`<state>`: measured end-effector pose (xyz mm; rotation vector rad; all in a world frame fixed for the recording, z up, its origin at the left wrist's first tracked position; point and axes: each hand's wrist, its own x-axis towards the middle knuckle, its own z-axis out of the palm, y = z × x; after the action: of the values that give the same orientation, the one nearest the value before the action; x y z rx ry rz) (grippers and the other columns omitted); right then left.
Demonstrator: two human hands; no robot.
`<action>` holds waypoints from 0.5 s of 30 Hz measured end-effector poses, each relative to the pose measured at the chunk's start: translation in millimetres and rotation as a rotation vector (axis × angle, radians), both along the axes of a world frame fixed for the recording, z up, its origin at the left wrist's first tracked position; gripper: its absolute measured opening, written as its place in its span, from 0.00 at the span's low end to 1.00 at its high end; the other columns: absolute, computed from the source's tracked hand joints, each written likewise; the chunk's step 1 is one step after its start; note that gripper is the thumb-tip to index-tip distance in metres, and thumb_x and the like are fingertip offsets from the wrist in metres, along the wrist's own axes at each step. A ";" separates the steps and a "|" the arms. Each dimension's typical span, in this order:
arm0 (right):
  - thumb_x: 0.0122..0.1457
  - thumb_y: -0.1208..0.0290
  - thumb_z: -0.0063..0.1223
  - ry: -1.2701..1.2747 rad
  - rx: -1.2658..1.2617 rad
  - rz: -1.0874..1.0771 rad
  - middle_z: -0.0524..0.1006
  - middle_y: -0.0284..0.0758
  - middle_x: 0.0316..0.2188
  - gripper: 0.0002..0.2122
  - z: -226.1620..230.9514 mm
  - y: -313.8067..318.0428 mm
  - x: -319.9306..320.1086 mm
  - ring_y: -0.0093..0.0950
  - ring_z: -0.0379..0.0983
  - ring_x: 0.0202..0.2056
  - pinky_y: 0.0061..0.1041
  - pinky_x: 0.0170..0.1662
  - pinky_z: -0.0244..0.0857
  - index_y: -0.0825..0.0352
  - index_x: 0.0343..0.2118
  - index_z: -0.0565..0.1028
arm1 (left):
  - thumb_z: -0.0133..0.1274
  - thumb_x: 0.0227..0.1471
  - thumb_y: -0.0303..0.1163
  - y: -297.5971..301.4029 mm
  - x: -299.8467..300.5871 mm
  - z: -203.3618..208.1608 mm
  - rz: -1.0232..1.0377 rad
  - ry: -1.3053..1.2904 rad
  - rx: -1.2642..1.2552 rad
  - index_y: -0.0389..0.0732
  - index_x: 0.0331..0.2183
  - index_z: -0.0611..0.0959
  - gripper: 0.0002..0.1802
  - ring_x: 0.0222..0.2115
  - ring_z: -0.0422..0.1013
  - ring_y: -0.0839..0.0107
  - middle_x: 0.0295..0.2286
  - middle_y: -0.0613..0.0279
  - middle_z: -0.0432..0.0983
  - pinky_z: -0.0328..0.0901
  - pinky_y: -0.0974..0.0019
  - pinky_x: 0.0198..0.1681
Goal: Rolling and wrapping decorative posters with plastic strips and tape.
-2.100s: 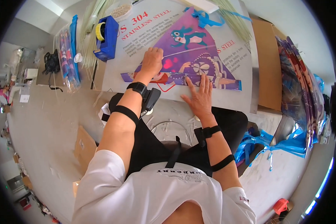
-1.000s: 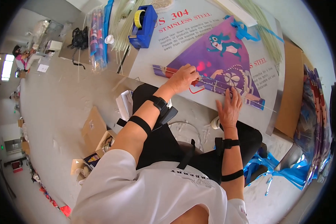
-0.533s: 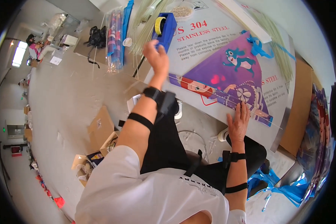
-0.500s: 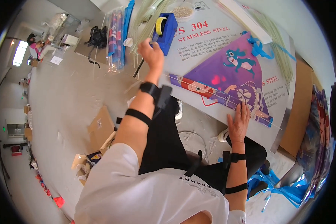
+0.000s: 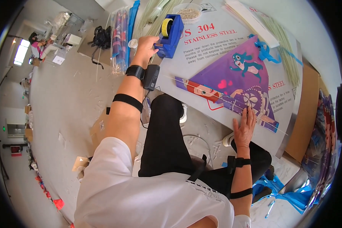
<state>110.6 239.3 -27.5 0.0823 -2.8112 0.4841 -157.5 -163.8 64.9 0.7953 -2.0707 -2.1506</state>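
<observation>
Right fingers (image 5: 249, 116), slightly spread, touch the purple, cartoon-printed triangular sheet (image 5: 224, 72); left fingers (image 5: 151, 39) bend, grip unclear.

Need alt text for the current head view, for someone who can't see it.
A person's left hand is at the near end of a blue tape dispenser, while the right hand touches the lower part of a purple printed sheet. The sheet lies on a grey worktop.
</observation>
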 end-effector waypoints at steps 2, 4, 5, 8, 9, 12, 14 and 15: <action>0.53 0.68 0.57 0.006 0.002 0.001 0.59 0.42 0.60 0.28 0.7 -0.3 0.0 0.44 0.52 0.61 0.41 0.63 0.48 0.70 0.56 0.63 | 0.56 0.44 0.23 -3.4 5.0 -2.4 -0.047 0.046 0.083 0.32 0.34 0.77 0.12 0.39 0.66 0.58 0.39 0.51 0.69 0.65 0.51 0.40; 0.53 0.68 0.57 0.005 0.011 -0.003 0.59 0.41 0.59 0.28 1.2 -0.3 -0.5 0.44 0.52 0.61 0.41 0.63 0.48 0.70 0.56 0.63 | 0.54 0.48 0.23 -4.0 15.1 -11.7 0.010 0.153 0.134 0.33 0.36 0.76 0.10 0.42 0.64 0.63 0.37 0.58 0.68 0.64 0.47 0.46; 0.53 0.68 0.57 0.007 0.009 -0.004 0.59 0.41 0.59 0.28 1.3 -1.0 -1.1 0.44 0.52 0.61 0.41 0.63 0.48 0.70 0.56 0.63 | 0.54 0.48 0.23 -6.6 19.8 -18.6 0.010 0.155 0.133 0.33 0.36 0.76 0.10 0.42 0.64 0.63 0.37 0.58 0.68 0.64 0.47 0.46; 0.53 0.68 0.57 -0.005 -0.002 -0.004 0.59 0.41 0.59 0.28 1.3 -2.4 -1.0 0.44 0.52 0.61 0.41 0.63 0.48 0.70 0.56 0.63 | 0.56 0.45 0.23 -11.1 35.0 -41.2 0.038 0.297 0.236 0.33 0.35 0.75 0.12 0.39 0.65 0.60 0.36 0.54 0.68 0.66 0.49 0.41; 0.53 0.68 0.57 -0.011 -0.002 -0.008 0.59 0.41 0.59 0.28 1.2 -2.2 -0.2 0.44 0.52 0.61 0.41 0.63 0.49 0.70 0.56 0.63 | 0.56 0.46 0.24 -3.2 44.2 -47.0 0.041 0.356 0.255 0.34 0.34 0.75 0.10 0.38 0.65 0.62 0.36 0.56 0.67 0.66 0.50 0.40; 0.52 0.68 0.57 -0.009 -0.007 -0.012 0.60 0.41 0.59 0.28 1.2 -1.2 1.4 0.44 0.52 0.60 0.41 0.62 0.49 0.71 0.56 0.63 | 0.55 0.47 0.26 8.8 51.4 -55.3 0.069 0.285 0.217 0.37 0.32 0.75 0.08 0.36 0.65 0.66 0.34 0.58 0.67 0.66 0.53 0.38; 0.52 0.68 0.57 0.000 -0.014 -0.013 0.60 0.42 0.59 0.28 1.3 -0.9 1.4 0.45 0.53 0.60 0.42 0.62 0.49 0.71 0.55 0.64 | 0.55 0.48 0.27 6.6 56.7 -64.1 0.091 0.155 0.157 0.39 0.32 0.76 0.07 0.34 0.65 0.68 0.34 0.60 0.67 0.66 0.55 0.37; 0.51 0.68 0.57 0.020 -0.017 -0.011 0.60 0.42 0.58 0.28 0.5 1.0 2.2 0.45 0.53 0.60 0.42 0.62 0.49 0.71 0.55 0.64 | 0.55 0.48 0.28 7.5 62.3 -69.1 -0.014 0.073 0.258 0.40 0.32 0.76 0.06 0.33 0.64 0.69 0.32 0.61 0.67 0.65 0.56 0.36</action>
<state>112.8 240.3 -27.0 0.0677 -2.7860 0.5016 -95.1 -156.2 -4.3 0.7116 -1.7937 -2.4484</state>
